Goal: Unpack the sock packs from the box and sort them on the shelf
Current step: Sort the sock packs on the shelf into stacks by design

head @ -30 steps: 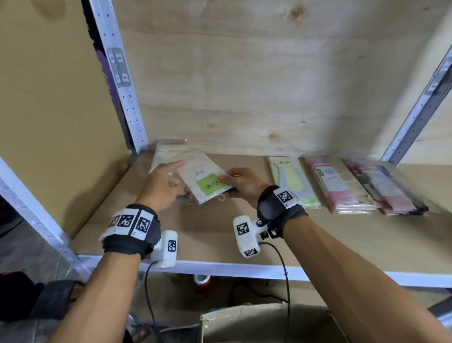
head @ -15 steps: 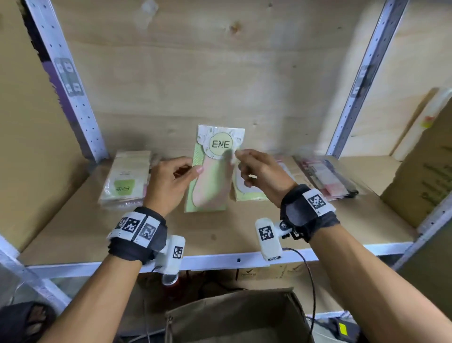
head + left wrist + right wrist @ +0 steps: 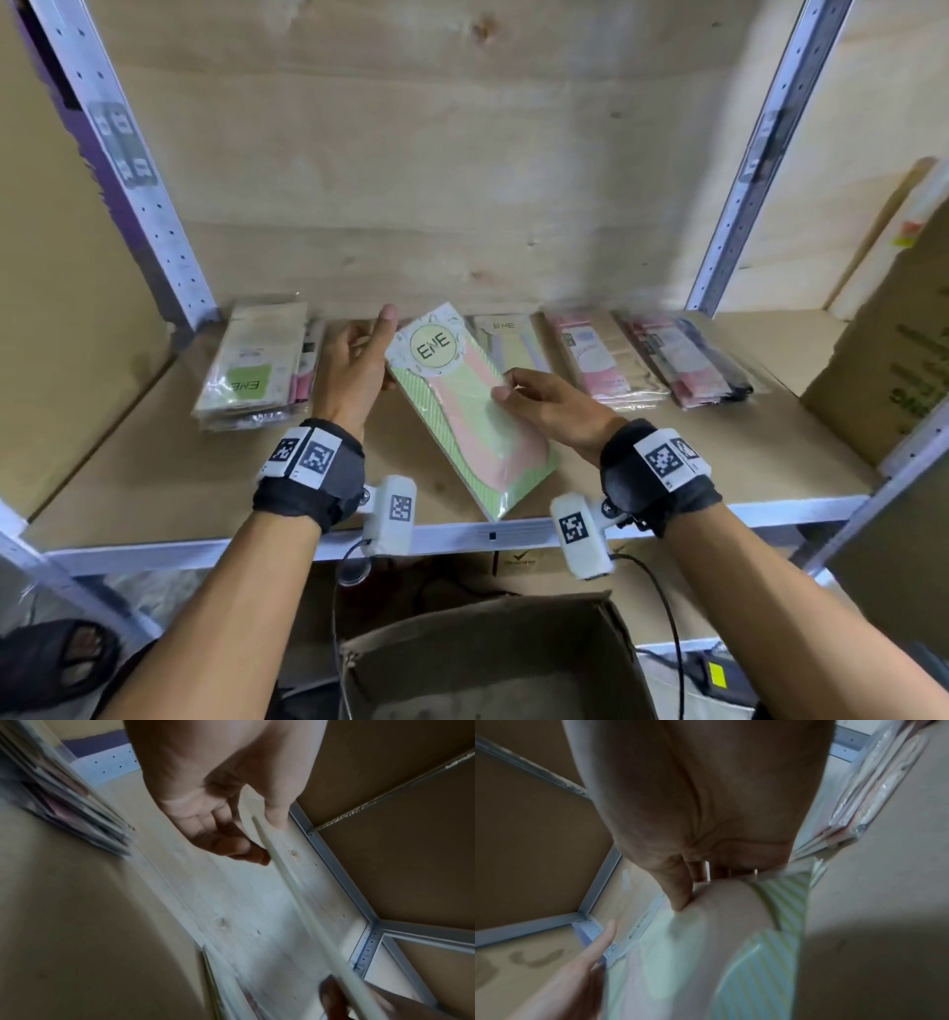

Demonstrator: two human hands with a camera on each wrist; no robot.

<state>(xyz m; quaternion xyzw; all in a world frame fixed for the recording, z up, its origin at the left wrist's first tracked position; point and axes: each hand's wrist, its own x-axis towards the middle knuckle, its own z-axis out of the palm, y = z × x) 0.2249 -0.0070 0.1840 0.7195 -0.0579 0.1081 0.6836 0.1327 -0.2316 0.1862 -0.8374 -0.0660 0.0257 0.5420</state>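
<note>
Plywood shelf (image 3: 667, 462); glossy flat sock pack (image 3: 472, 411), seemingly gripped.

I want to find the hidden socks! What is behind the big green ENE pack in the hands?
Behind the green ENE pack lies another ENE pack flat on the shelf; only its top end shows. Its lower part is covered.

A printed carton (image 3: 893, 360) is seen right of the right hand. A sandalled foot (image 3: 61, 658) and black cable (image 3: 667, 616) lie below the hands.

glossy plastic sock pack (image 3: 464, 411), matt wooden shelf (image 3: 205, 478), perforated metal posts (image 3: 149, 205)
</note>
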